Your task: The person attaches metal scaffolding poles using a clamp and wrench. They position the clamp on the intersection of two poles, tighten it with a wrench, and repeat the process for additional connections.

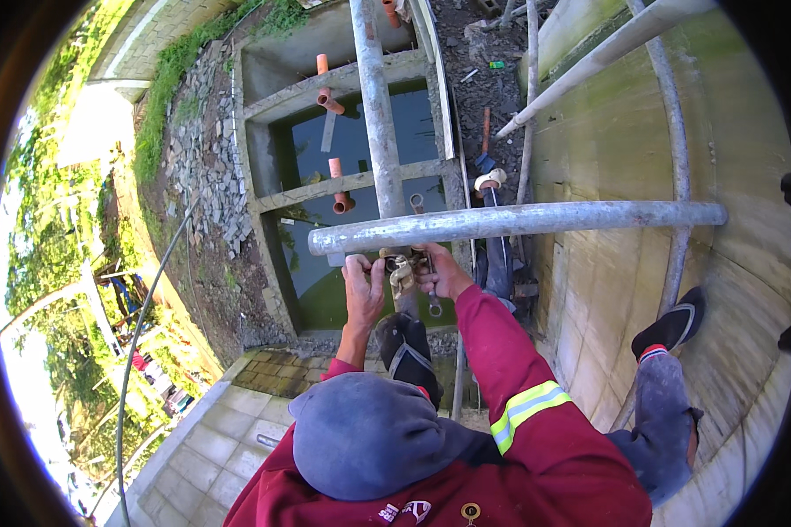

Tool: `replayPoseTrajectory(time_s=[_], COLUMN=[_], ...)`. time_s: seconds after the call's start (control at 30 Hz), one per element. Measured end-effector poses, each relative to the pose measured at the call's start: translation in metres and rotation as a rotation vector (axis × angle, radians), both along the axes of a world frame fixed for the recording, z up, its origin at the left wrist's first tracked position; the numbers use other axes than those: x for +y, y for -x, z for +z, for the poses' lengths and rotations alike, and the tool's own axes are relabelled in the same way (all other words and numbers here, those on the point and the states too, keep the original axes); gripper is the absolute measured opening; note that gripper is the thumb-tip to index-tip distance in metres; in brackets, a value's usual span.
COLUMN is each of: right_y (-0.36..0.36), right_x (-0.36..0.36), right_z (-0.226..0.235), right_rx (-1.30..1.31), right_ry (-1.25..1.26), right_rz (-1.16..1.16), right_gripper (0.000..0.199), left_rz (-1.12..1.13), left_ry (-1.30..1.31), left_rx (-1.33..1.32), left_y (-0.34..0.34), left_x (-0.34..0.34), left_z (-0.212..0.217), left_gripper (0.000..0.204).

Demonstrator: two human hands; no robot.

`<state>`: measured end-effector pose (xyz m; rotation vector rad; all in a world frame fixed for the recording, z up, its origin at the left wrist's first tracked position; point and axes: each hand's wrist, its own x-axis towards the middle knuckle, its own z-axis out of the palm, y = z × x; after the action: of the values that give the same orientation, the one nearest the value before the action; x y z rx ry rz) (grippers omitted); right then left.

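A metal scaffold coupler (402,274) sits where a crosswise steel pipe (518,224) meets a long upright pipe (378,114). On the coupler's left side, my left hand (363,285) is closed, thumb and fingers gripping its edge. My right hand (446,270) is closed at the other side, its fingers around a spanner (433,299) whose ring end hangs below them. Another metal ring (416,202) shows beyond the crosswise pipe; whether it belongs to the same spanner I cannot tell. The fingertips are partly hidden by the coupler.
Below lies a concrete tank (259,206) with greenish water and orange pipe stubs (343,202). My booted feet rest apart, one (404,351) beneath my arms, one (672,318) by the slanting poles at right. A stained wall (606,158) stands right; a cable (141,325) runs left.
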<state>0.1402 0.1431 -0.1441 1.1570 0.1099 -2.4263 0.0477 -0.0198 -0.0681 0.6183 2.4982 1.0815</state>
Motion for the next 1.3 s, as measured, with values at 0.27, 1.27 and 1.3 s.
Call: replayPoseTrajectory(time_s=[0.27,1.27,1.3], right_y=[0.002,-0.019,-0.025], right_x=[0.014,0.004,0.002], right_z=[0.001,-0.001,0.006], right_rx=[0.079,-0.125,-0.114], right_ry=[-0.072,-0.275,-0.34], right_rz=[0.101,-0.338,-0.379], right_gripper=[0.021,0.019,0.02], left_rz=[-0.044,-0.207,-0.217], left_ry=[0.035,0.082,0.06], left_rx=[-0.159,-0.227,-0.2], left_y=[0.012,0.007,0.01], left_x=[-0.009,-0.001,-0.007], left_z=[0.005,0.023,0.016], left_gripper=[0.031,0.054,0.049])
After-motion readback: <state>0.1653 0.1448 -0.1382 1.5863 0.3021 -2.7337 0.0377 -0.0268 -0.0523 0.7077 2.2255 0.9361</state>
